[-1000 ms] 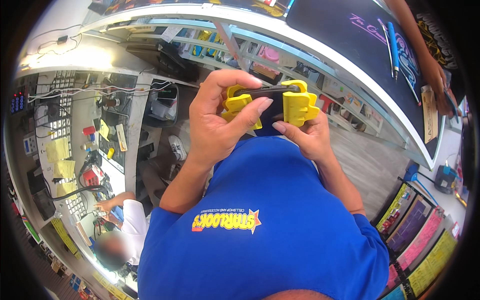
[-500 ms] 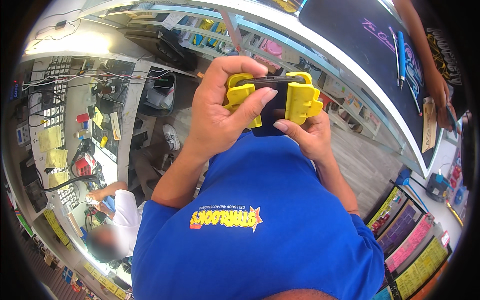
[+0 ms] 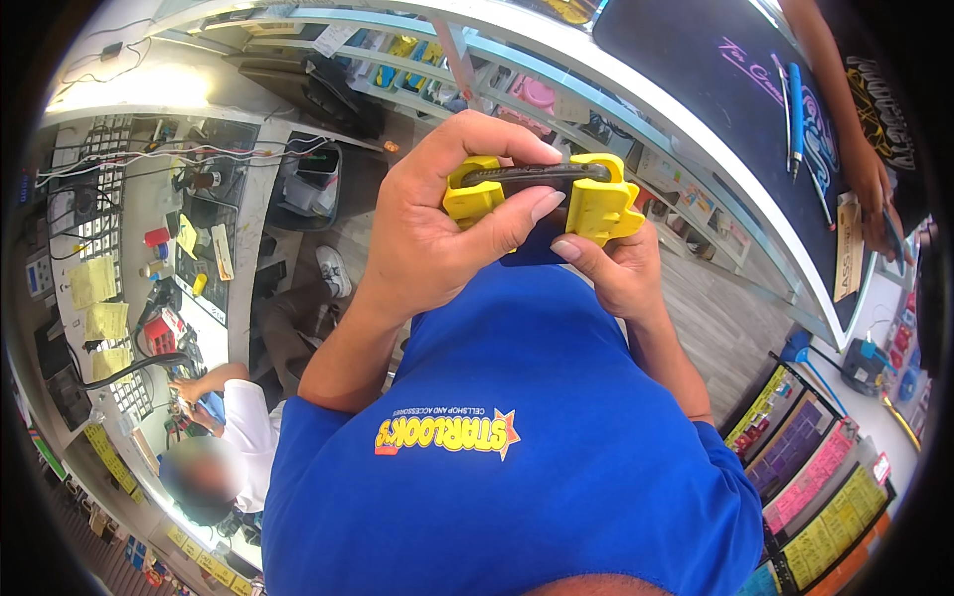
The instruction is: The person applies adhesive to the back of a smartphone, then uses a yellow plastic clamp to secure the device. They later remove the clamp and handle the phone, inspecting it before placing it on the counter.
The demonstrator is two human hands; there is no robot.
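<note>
A dark smartphone [image 3: 542, 177] is held up in front of my chest, its end edge facing up. Yellow plastic clamps grip its two long sides: a left clamp [image 3: 474, 204] and a right clamp [image 3: 604, 211]. My left hand [image 3: 437, 214] pinches the phone near its upper end, thumb across the screen face and index finger over the back edge. My right hand [image 3: 624, 266] holds the lower right side, its thumb on the phone beside the right clamp; its other fingers are hidden behind.
At the left, a person in a white sleeve [image 3: 248, 427] works at a cluttered bench [image 3: 204, 298]. A glass display counter [image 3: 696, 129] curves ahead, with a black mat [image 3: 686, 60] and pens. Another person's hand [image 3: 873, 189] rests at its right end. A bin [image 3: 308, 189] stands left.
The phone has tipped so its end edge shows more and its screen less. My left index finger and thumb have shifted slightly right along it.
</note>
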